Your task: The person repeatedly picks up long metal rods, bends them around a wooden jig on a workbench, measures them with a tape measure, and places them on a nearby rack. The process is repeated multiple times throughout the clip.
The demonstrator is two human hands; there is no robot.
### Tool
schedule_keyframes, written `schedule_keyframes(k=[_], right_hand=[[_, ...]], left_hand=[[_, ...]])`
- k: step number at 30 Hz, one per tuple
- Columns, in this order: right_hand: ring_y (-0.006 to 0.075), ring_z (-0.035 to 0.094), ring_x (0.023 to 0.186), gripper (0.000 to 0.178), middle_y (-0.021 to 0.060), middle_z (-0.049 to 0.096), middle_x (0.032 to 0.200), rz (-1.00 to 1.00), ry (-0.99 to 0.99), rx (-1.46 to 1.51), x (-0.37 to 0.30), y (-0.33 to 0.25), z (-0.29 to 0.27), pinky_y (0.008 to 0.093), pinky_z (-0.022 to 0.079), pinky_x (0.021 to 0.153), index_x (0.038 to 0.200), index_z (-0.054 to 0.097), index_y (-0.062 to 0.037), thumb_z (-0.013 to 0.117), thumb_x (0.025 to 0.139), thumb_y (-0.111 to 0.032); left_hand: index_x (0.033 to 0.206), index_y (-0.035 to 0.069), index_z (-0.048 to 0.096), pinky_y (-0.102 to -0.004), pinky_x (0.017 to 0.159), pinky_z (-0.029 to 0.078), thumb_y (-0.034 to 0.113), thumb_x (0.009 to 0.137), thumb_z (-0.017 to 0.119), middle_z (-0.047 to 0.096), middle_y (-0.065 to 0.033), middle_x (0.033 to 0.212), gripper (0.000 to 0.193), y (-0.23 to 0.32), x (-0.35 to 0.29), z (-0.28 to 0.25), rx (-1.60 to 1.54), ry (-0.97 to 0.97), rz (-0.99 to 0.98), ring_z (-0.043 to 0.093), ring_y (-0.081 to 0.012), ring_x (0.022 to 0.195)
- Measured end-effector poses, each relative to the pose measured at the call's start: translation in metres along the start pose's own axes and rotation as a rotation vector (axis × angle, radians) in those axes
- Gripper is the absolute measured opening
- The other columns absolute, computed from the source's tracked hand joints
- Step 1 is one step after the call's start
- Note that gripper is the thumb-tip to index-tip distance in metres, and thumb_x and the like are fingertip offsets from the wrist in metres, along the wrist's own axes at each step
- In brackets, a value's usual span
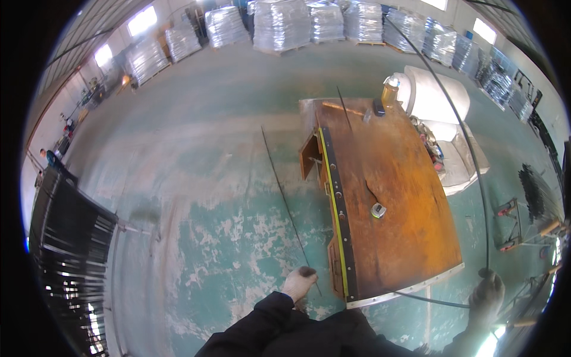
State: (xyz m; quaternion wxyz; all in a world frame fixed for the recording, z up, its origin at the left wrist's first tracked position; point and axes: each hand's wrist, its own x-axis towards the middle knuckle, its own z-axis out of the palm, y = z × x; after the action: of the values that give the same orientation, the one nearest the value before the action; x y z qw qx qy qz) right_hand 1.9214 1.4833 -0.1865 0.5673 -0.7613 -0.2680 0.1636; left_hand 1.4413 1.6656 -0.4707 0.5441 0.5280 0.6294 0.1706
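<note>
My left hand [299,282], in a pale glove with dark fingertips, is closed beside the near left corner of a brown worktable [404,238]. A long thin dark rod [279,181] slants over the floor and passes at its fingertips; the grip looks closed on it. Off the table's near right corner, my gloved right hand [486,294] is closed on another long dark rod [458,113], which rises in a curve toward the back. A shorter dark length [431,300] runs from this hand to the table's near edge; whether both are one piece, I cannot tell.
On the table lie a tape measure [377,210], a bottle of yellow liquid [390,91] and a small black object [378,107]. A whitish armchair [452,143] stands right of it. A rack of dark bars [71,232] is at left, near a person [56,163]. Wrapped pallets [282,27] line the back.
</note>
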Motion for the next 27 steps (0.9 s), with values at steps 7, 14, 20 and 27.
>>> schedule_keyframes(k=[7, 14, 20, 27], right_hand=[[0.0011, 0.033, 0.051, 0.031, -0.0100, 0.039, 0.072, -0.048, 0.160, 0.175, -0.058, -0.085, 0.059, 0.0241, 0.022, 0.046, 0.118, 0.070, -0.0062, 0.067, 0.124, -0.037], [0.0059, 0.030, 0.044, 0.045, -0.0098, 0.031, 0.063, 0.111, -0.226, 0.585, -0.020, -0.068, 0.186, 0.0292, 0.021, 0.043, 0.118, 0.068, -0.0038, 0.074, 0.120, -0.048], [0.0072, 0.030, 0.046, 0.051, -0.0076, 0.033, 0.064, 0.167, -0.373, 0.629, 0.057, -0.072, 0.365, 0.0306, 0.024, 0.045, 0.117, 0.066, -0.0005, 0.071, 0.120, -0.051], [0.0073, 0.034, 0.051, 0.039, -0.0081, 0.037, 0.069, 0.226, -0.493, 0.662, 0.175, -0.115, 0.573, 0.0296, 0.027, 0.049, 0.113, 0.069, -0.0030, 0.071, 0.123, -0.040]], left_hand=[[0.154, -0.001, 0.073, -0.0391, 0.103, 0.064, 0.033, 0.115, 0.080, 0.085, -0.0147, 0.131, 0.052, 0.020, 0.059, -0.106, -0.263, -0.145, 0.099, 0.081, -0.0233, 0.115], [0.153, 0.000, 0.073, -0.0356, 0.092, 0.064, 0.032, 0.117, 0.081, 0.085, -0.0083, 0.128, 0.048, 0.105, 0.111, -0.200, -0.295, -0.347, 0.133, 0.079, -0.0178, 0.106], [0.148, -0.002, 0.075, -0.0362, 0.086, 0.066, 0.023, 0.117, 0.079, 0.087, -0.0100, 0.122, 0.040, 0.119, 0.217, -0.312, -0.246, -0.278, 0.079, 0.080, -0.0192, 0.095], [0.137, -0.003, 0.074, -0.0399, 0.089, 0.070, 0.015, 0.114, 0.080, 0.086, -0.0132, 0.121, 0.030, 0.147, 0.319, -0.411, -0.324, -0.232, -0.044, 0.084, -0.0238, 0.101]])
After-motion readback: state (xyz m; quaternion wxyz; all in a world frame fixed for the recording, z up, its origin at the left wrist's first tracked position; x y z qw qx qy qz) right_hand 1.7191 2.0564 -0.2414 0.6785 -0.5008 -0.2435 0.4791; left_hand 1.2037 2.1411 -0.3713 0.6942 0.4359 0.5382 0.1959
